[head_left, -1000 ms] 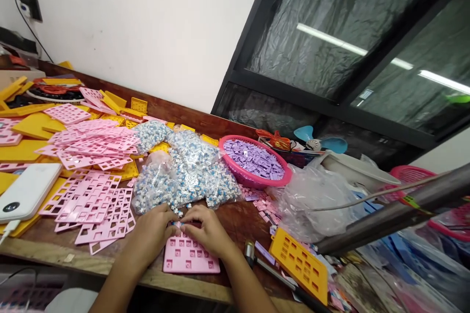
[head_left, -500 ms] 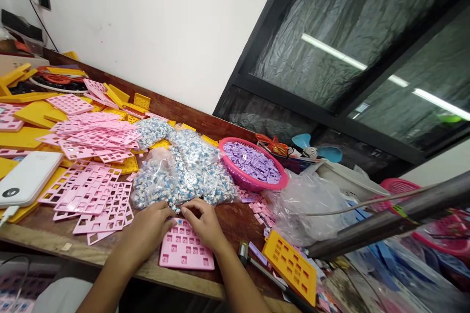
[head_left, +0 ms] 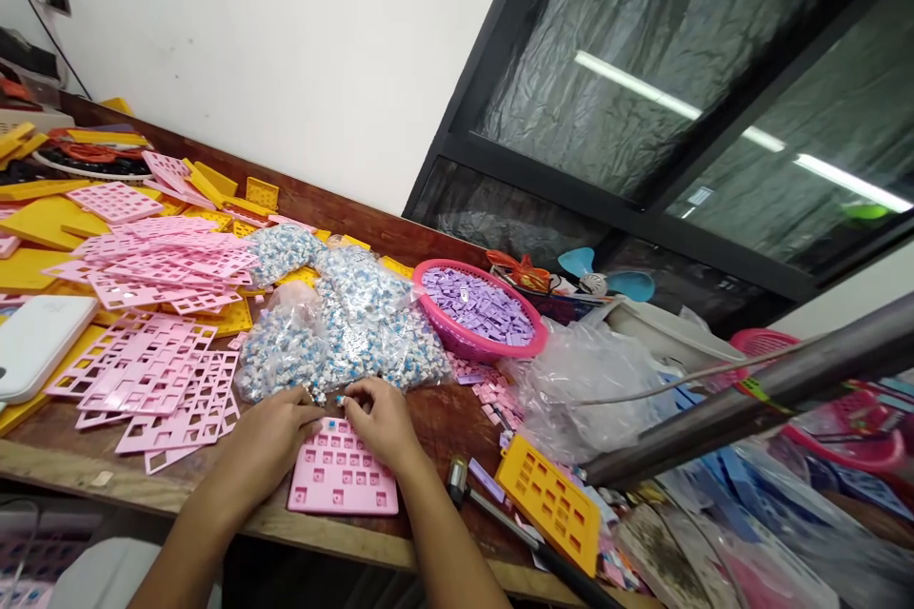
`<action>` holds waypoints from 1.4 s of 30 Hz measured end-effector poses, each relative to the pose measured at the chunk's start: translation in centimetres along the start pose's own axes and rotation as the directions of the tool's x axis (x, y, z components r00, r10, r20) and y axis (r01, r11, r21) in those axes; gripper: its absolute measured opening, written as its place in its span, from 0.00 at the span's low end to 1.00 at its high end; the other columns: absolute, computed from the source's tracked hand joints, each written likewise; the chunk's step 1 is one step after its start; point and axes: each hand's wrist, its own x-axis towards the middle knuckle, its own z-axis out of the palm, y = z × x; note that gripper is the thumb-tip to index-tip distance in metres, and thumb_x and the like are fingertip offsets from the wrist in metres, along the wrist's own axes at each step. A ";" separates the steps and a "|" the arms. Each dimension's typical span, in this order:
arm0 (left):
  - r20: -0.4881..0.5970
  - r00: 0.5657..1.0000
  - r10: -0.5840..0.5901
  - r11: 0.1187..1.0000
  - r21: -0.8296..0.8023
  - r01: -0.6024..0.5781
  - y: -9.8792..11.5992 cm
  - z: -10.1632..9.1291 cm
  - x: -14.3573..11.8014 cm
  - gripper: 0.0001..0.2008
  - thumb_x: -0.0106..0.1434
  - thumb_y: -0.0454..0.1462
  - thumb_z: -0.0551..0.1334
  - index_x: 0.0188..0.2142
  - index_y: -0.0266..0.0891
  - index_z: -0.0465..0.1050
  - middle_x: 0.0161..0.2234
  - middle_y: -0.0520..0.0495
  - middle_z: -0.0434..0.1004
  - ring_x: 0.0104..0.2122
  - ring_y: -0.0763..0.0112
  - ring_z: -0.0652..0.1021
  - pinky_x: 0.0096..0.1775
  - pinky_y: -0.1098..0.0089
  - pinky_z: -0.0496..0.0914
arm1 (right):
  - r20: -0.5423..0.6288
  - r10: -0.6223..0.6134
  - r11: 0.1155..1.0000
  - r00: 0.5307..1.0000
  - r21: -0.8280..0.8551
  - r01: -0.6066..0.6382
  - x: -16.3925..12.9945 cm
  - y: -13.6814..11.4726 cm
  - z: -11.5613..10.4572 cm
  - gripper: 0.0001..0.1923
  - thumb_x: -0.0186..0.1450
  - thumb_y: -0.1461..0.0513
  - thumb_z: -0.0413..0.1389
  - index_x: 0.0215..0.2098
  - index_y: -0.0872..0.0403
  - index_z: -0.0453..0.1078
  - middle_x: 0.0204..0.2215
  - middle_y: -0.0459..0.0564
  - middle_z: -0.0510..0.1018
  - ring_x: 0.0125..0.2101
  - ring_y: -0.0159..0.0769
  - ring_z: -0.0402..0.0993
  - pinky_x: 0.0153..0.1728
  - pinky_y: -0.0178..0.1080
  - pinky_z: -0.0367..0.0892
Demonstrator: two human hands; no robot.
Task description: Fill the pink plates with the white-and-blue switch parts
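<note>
— Firstly, head view, the only one I have: what do I enter under the hands?

— Item: one pink board point(head_left: 349, 493) with square recesses, flat on the table point(head_left: 443, 428), close to its near edge. Item: left hand point(head_left: 282, 423), at the board's far left corner, fingers bent; I cannot tell whether they grip anything. Item: right hand point(head_left: 382, 423), over the board's far right part, thumb and forefinger drawn close about a small blue-and-white piece point(head_left: 341, 400) just beyond the far edge; whether it is truly pinched, I cannot tell.

— And around the board?

— Beyond it: clear bags point(head_left: 371, 324) of similar pieces. Left of it: overlapping pink frames point(head_left: 147, 366). Right of it: a hammer-like tool point(head_left: 504, 521), then a yellow board point(head_left: 532, 493). Beyond, to the right: a pink basket point(head_left: 457, 338) of purple pieces point(head_left: 478, 304).

— Faults I should list, by judgement?

— Three. Dropped piece: cause, a shallow pinch on something tiny. Board sliding off the table: cause, a push towards the near edge. Scattered stock: cause, knuckles catching the bags.
</note>
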 end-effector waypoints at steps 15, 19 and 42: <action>-0.069 0.997 -0.032 0.992 0.123 0.041 1.5 0.0 -0.4 0.10 0.71 0.37 0.56 0.41 0.44 0.77 0.41 0.47 0.80 0.43 0.63 0.79 0.42 0.66 0.65 | 0.101 -0.135 0.972 0.986 0.207 0.111 -0.4 0.1 -1.6 0.09 0.66 0.66 0.60 0.42 0.51 0.82 0.38 0.49 0.83 0.39 0.38 0.78 0.42 0.38 0.69; -0.066 0.998 0.000 0.999 0.052 0.004 1.1 0.1 -0.5 0.09 0.72 0.38 0.55 0.41 0.44 0.75 0.42 0.48 0.79 0.44 0.63 0.78 0.45 0.66 0.65 | 0.219 -0.170 0.967 0.961 0.224 0.120 -0.8 -0.2 -2.3 0.08 0.63 0.67 0.64 0.39 0.50 0.83 0.36 0.47 0.83 0.39 0.39 0.78 0.41 0.38 0.69; 0.025 0.997 -0.070 0.955 0.289 0.060 3.6 -1.0 -0.3 0.12 0.69 0.30 0.57 0.40 0.38 0.81 0.42 0.38 0.82 0.46 0.52 0.79 0.48 0.59 0.66 | 0.214 -0.135 0.956 0.967 0.283 0.071 -1.3 0.4 -2.1 0.04 0.60 0.63 0.70 0.35 0.50 0.85 0.31 0.49 0.83 0.35 0.39 0.78 0.38 0.38 0.70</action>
